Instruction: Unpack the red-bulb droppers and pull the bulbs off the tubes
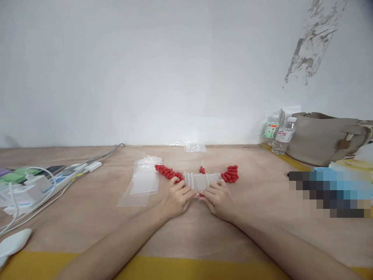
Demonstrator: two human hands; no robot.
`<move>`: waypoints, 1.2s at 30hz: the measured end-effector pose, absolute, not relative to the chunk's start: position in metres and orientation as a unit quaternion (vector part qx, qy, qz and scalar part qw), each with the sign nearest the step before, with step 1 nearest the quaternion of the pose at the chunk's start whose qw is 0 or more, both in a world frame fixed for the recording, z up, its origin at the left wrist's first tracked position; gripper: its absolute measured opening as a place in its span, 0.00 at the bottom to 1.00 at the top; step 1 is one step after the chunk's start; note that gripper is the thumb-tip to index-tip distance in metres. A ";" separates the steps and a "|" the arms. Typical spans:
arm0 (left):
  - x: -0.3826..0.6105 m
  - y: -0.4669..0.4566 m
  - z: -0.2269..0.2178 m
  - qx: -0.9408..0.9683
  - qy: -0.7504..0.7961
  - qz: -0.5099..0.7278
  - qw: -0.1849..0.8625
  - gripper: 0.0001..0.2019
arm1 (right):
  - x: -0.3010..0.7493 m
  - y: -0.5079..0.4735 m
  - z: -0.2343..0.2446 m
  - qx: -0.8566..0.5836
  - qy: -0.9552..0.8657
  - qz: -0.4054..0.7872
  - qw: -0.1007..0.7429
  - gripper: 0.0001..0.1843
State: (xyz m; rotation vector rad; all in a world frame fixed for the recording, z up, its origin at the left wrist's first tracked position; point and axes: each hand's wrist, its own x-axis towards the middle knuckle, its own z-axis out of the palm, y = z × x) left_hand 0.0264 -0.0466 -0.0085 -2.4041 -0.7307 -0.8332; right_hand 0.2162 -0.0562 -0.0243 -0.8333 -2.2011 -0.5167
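A row of small clear tubes [201, 179] lies on the brown table in front of me, with piles of red caps at its left [167, 172] and right [231, 173] ends and two loose red caps [202, 170] behind it. My left hand [177, 197] and my right hand [218, 198] rest side by side at the near edge of the tubes, fingers curled. They pinch something small and red between them, too small to name.
Clear zip bags [142, 182] lie left of the tubes, another bag [194, 147] by the wall. A power strip with chargers and cables [46, 182] sits at left. Two water bottles [279, 136] and a beige bag [323, 136] stand at right.
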 end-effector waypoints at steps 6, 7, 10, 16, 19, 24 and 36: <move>0.025 -0.057 -0.003 -0.899 -0.309 -0.270 0.151 0.12 | 0.220 -0.057 -0.025 -0.305 -0.853 -0.250 0.343 0.11; 0.026 -0.058 -0.002 -0.901 -0.313 -0.265 0.140 0.13 | 0.220 -0.057 -0.025 -0.301 -0.853 -0.258 0.340 0.10; 0.026 -0.059 -0.001 -0.906 -0.319 -0.256 0.108 0.15 | 0.222 -0.057 -0.024 -0.287 -0.852 -0.283 0.335 0.10; 0.026 -0.059 -0.001 -0.910 -0.323 -0.252 0.058 0.16 | 0.227 -0.057 -0.022 -0.247 -0.840 -0.353 0.330 0.09; 0.024 -0.059 0.000 -0.914 -0.319 -0.246 0.041 0.17 | 0.229 -0.058 -0.022 -0.219 -0.837 -0.378 0.329 0.06; 0.023 -0.056 -0.003 -0.913 -0.283 -0.278 0.090 0.14 | 0.223 -0.063 -0.018 -0.296 -0.860 -0.236 0.342 0.09; 0.026 -0.057 -0.003 -0.915 -0.285 -0.268 0.096 0.15 | 0.215 -0.064 -0.020 -0.291 -0.852 -0.252 0.355 0.07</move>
